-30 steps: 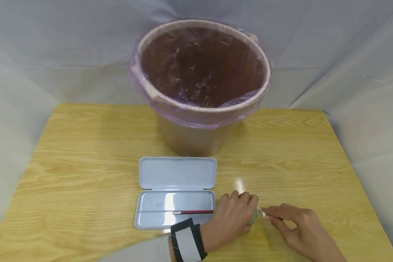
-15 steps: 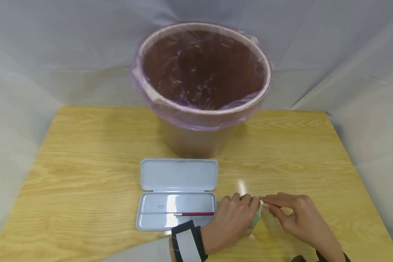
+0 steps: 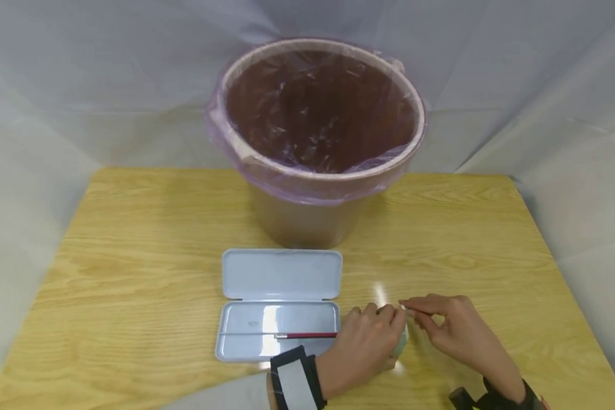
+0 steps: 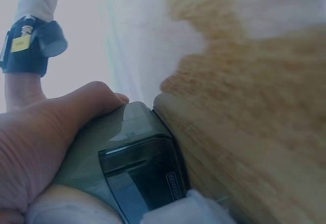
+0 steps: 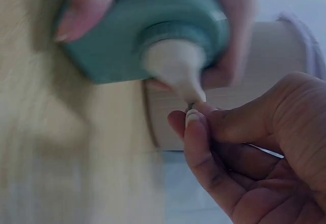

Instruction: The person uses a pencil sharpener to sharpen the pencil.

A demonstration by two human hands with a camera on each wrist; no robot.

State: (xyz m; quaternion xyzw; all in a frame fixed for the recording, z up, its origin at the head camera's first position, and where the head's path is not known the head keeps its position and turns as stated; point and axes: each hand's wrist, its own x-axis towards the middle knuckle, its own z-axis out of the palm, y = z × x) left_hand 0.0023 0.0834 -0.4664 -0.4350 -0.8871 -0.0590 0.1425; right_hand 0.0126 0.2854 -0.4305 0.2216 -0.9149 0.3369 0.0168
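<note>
Beside the pencil case (image 3: pixel 282 274) (head view), the left hand (image 3: pixel 363 344) curls round a sharpener (image 3: pixel 401 343). Left wrist view: that grip spans its body. Right wrist view: the right hand (image 5: pixel 244 152) pinches the white crank (image 5: pixel 175 63); apparent step, turning it, next needing a steady hold.

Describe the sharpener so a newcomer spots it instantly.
In the head view, the open case lies before the big bin. Just right, the left hand grips the sharpener. Its green body and white end piece distinguish it from the pale-blue case.

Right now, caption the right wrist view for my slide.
Right grip pinches the tip of a tapered white crank; left grip holds the rounded green device.
</note>
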